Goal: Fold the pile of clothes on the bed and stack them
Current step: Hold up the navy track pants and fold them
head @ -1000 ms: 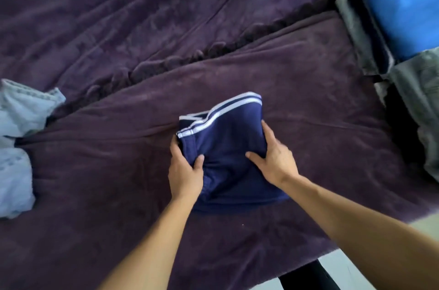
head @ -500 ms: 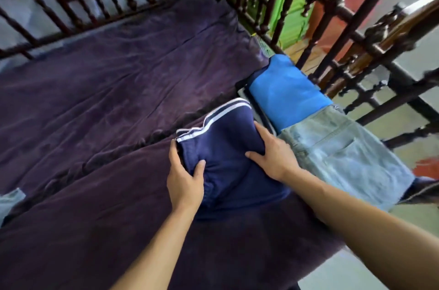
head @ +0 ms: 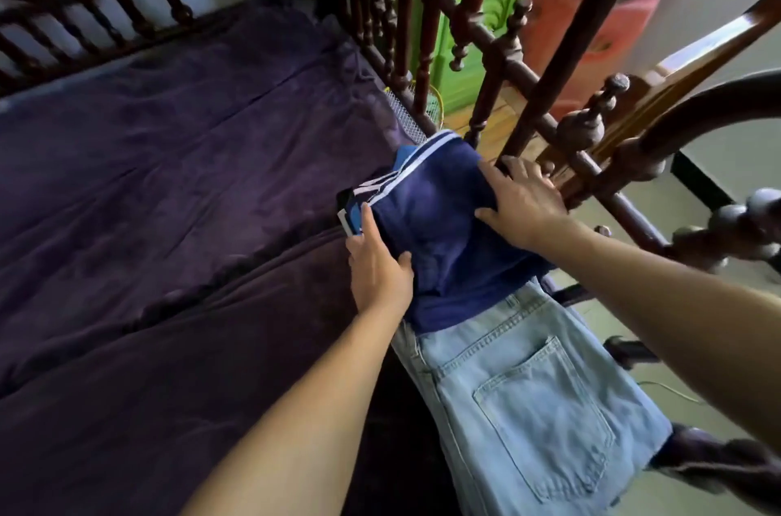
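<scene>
Folded navy garment [head: 439,228] lies on the stack at the bed's [head: 169,177] right edge, over light jeans [head: 528,388]. Left hand [head: 378,270] grips its left edge, thumb on top; right hand [head: 524,202] rests spread on its right side.

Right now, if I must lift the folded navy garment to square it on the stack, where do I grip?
Grip the folded navy garment by its two side edges, one hand from each side, thumbs on top, fingers underneath. It is a soft layered bundle, so lifting by the striped end alone would likely unfold it. The left hand sits at the left edge.
</scene>
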The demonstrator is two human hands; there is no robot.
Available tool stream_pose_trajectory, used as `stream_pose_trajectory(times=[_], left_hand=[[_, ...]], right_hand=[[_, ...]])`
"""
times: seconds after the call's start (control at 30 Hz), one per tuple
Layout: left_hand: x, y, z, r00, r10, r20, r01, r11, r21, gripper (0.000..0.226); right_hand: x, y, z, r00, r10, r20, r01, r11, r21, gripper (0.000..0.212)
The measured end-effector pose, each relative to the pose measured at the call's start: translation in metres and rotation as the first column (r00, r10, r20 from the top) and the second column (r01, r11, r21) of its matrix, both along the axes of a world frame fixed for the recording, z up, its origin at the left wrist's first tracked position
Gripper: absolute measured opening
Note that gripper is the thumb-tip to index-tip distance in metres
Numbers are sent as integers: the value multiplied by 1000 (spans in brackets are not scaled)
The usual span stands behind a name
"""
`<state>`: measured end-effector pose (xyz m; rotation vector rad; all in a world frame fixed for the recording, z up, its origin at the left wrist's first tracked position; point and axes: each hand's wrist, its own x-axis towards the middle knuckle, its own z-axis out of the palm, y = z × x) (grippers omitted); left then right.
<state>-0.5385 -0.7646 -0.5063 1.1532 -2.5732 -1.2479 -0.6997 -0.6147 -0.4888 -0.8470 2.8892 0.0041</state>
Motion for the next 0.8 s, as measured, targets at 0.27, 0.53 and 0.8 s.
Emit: stream_pose_trajectory(times=[0.27,0.53,0.8], left_hand=[[-18,-28,-69,772,-491,404,632,658,-409,62],[12,-42,-74,765,-511,392,628,727,-278,74],[171,-19,-21,879,-285,383,336,939,-73,31]], right_hand=[[20,-1,-99,994,96,53,-98,995,31,67],[26,-9,-110,988,55,147,-67,995,79,68],[102,-33,-47,978,-73,195,52,993,109,52]])
